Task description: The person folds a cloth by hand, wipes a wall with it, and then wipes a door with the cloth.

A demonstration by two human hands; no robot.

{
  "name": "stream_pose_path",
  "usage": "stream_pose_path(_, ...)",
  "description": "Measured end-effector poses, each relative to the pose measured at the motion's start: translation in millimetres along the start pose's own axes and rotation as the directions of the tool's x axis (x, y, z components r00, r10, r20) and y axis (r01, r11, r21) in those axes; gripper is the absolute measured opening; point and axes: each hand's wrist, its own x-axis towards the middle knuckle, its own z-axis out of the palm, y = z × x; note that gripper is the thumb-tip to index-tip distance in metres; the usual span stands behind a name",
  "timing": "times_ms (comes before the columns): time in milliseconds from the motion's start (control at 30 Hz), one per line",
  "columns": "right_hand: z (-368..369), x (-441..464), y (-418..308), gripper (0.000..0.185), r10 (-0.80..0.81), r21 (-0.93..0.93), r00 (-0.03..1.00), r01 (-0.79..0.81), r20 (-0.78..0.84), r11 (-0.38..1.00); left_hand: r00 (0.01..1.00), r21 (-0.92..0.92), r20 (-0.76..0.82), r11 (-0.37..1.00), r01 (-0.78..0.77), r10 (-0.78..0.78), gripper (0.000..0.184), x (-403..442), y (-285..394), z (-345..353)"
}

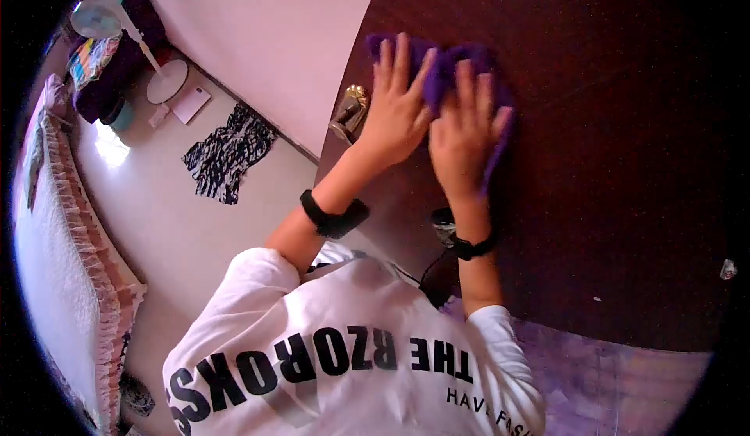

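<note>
A purple cloth (494, 84) lies bunched against a dark reddish-brown wooden panel (609, 162) that looks like a door. My left hand (394, 108) rests on the cloth's left part, fingers stretched and spread. Beside it, my right hand (466, 139) presses flat on the cloth's middle and right side with its fingers apart; it is slightly blurred. Cloth shows between the two hands and past the right hand's outer edge. Black bands (336, 217) are strapped round both wrists. Close to my left wrist, a gold-coloured handle (354, 108) sits at the panel's left edge.
To the left, a patterned black-and-white cloth (230, 155) lies on the pale floor (187, 233). A standing fan (168, 82) and a pink flat box (191, 105) are farther back. A bed with a frilled cover (66, 280) lines the far left. Purple patterned fabric (601, 381) shows below the panel.
</note>
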Motion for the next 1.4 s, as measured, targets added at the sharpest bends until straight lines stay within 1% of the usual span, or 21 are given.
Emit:
stream_pose_path(33, -15, 0, 5, 0.044, 0.079, -0.062, 0.997, -0.079, -0.009, 0.995, 1.000, 0.002, 0.019, 1.000, -0.015, 0.015, 0.058, 9, 12, -3)
stream_pose_path(133, -28, -17, 27, 0.049, 0.263, -0.129, 0.918, -0.311, -0.297, 0.942, 0.991, -0.063, 0.047, 0.990, -0.124, 0.127, 0.053, 18, 43, 0)
stream_pose_path(167, -31, -27, 30, 0.051, 0.293, -0.159, 0.909, -0.350, -0.296, 0.923, 0.981, -0.038, 0.132, 0.989, -0.142, 0.146, 0.056, 13, 46, 4)
stream_pose_path(233, -20, -51, 33, 0.049, 0.298, -0.182, 0.916, -0.352, -0.269, 0.918, 0.968, 0.012, 0.203, 0.988, -0.155, 0.150, 0.054, -6, 43, 19)
stream_pose_path(300, -2, -78, 30, 0.048, 0.308, -0.220, 0.940, -0.334, -0.145, 0.916, 0.969, 0.011, 0.203, 0.989, -0.149, 0.144, 0.053, -33, 33, 37)
stream_pose_path(367, 27, -99, 15, 0.045, 0.252, -0.263, 0.964, -0.264, -0.080, 0.928, 0.994, 0.028, 0.092, 0.997, -0.067, 0.064, 0.049, -67, 17, 67)
stream_pose_path(467, 56, -117, -5, 0.044, 0.223, -0.259, 0.962, -0.177, 0.160, 0.950, 0.994, 0.066, 0.093, 0.996, -0.066, 0.060, 0.054, -102, -17, 81)
stream_pose_path(567, 62, -105, -10, 0.040, 0.132, -0.201, 0.986, -0.109, 0.104, 0.973, 0.989, 0.040, 0.136, 0.998, 0.048, -0.053, 0.054, -97, -19, 70)
stream_pose_path(600, 59, -96, -11, 0.039, 0.125, -0.114, 0.986, -0.113, 0.107, 0.987, 0.989, 0.022, 0.121, 0.996, 0.084, -0.086, 0.053, -90, -16, 65)
stream_pose_path(633, 53, -83, -11, 0.039, 0.124, -0.118, 0.986, -0.111, 0.111, 0.987, 0.989, 0.018, 0.121, 0.996, 0.086, -0.088, 0.053, -83, -11, 59)
stream_pose_path(700, 36, -54, -11, 0.038, 0.010, -0.074, 0.990, 0.000, 0.137, 0.997, 0.975, -0.152, -0.010, 0.964, 0.220, -0.224, 0.053, -66, -2, 49)
stream_pose_path(767, 20, -31, -10, 0.039, 0.030, -0.031, 0.994, -0.027, 0.103, 0.999, 0.977, -0.142, 0.034, 0.966, 0.215, -0.212, 0.054, -52, 1, 37)
stream_pose_path(833, 11, -23, -6, 0.041, 0.056, 0.013, 0.997, -0.057, 0.053, 0.998, 0.977, -0.280, -0.097, 0.947, 0.157, -0.191, 0.054, -37, 7, 33)
stream_pose_path(900, 1, -23, 0, 0.038, 0.152, -0.007, 0.987, -0.152, -0.052, 0.988, 0.987, -0.248, -0.123, 0.966, 0.074, -0.107, 0.056, -19, 23, 22)
stream_pose_path(967, -7, -32, 15, 0.035, 0.189, -0.057, 0.977, -0.195, -0.100, 0.979, 1.000, -0.141, 0.021, 0.990, 0.020, -0.017, 0.059, -6, 45, 15)
stream_pose_path(1000, -15, -38, 22, 0.034, 0.224, -0.046, 0.965, -0.232, -0.139, 0.972, 0.998, -0.124, -0.005, 0.990, -0.059, 0.059, 0.062, -2, 52, 20)
stream_pose_path(1100, -34, -62, 46, 0.036, 0.320, -0.108, 0.927, -0.345, -0.194, 0.933, 0.975, -0.038, 0.090, 0.979, -0.200, 0.203, 0.057, 2, 76, 28)
stream_pose_path(1233, -39, -107, 60, 0.048, 0.436, -0.280, 0.881, -0.471, -0.182, 0.836, 0.932, -0.124, 0.166, 0.944, -0.306, 0.324, 0.053, -17, 82, 41)
stream_pose_path(1300, -31, -131, 63, 0.052, 0.412, -0.285, 0.881, -0.467, -0.233, 0.837, 0.922, -0.055, 0.198, 0.943, -0.328, 0.332, 0.050, -37, 75, 55)
stream_pose_path(1333, -32, -141, 61, 0.054, 0.431, -0.287, 0.877, -0.478, -0.213, 0.831, 0.914, -0.081, 0.195, 0.935, -0.346, 0.355, 0.050, -46, 71, 59)
stream_pose_path(1400, -32, -158, 59, 0.056, 0.465, -0.300, 0.856, -0.515, -0.225, 0.803, 0.906, 0.035, 0.290, 0.942, -0.333, 0.309, 0.049, -59, 67, 61)
